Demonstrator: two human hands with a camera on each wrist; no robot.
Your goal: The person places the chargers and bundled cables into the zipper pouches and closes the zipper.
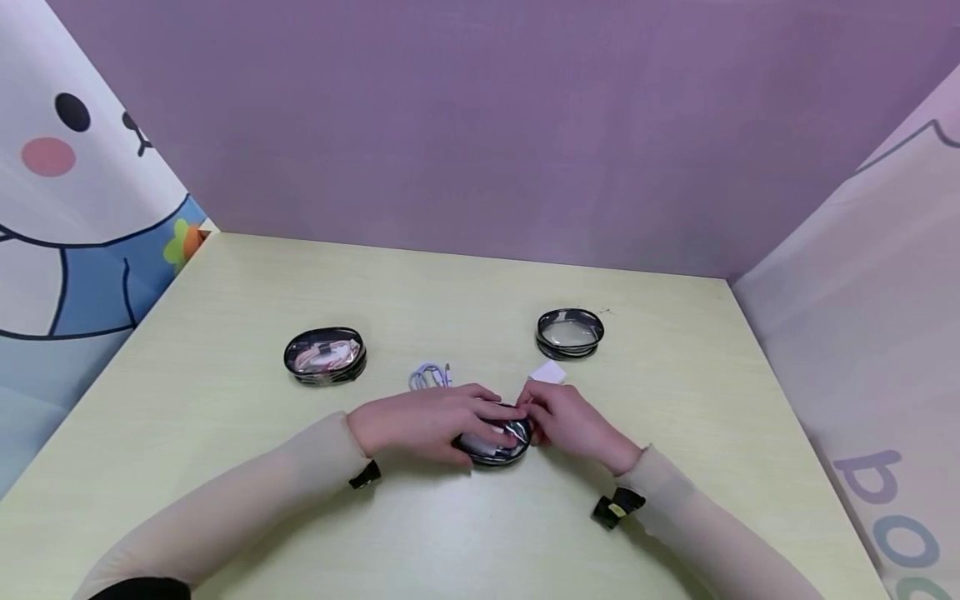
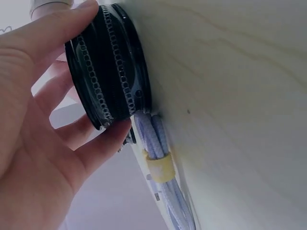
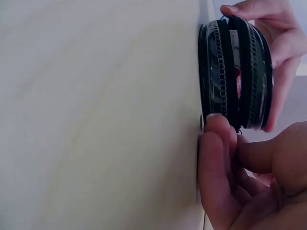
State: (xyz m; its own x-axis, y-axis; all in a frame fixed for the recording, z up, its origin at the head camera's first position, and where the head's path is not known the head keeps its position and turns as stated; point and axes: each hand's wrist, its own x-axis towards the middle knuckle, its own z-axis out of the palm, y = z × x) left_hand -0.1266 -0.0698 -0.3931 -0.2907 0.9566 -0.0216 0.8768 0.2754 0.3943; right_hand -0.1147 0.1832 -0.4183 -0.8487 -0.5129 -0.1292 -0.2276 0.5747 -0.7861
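A small oval zip pouch (image 1: 491, 454) with black edging and a see-through top sits on the table between the hands. My left hand (image 1: 431, 421) grips it, its thumb on the near side and its fingers spread over the top and far side. At the pouch's right end, my right hand (image 1: 573, 423) pinches the zipper end with thumb and curled fingers, which hide the pull. The right wrist view shows the zipper (image 3: 236, 72) partly parted, with something red and white inside. Just beyond the left hand lies a coiled pale lilac cable (image 1: 429, 377), wrapped by a yellow strap (image 2: 160, 168).
Another oval pouch (image 1: 324, 357), holding a pinkish cable, stands at the left. A third one (image 1: 570, 333), with nothing visible inside, is farther back at the right. Close to the right hand lies a white block (image 1: 549, 372). A purple panel (image 1: 480, 133) rises behind the table.
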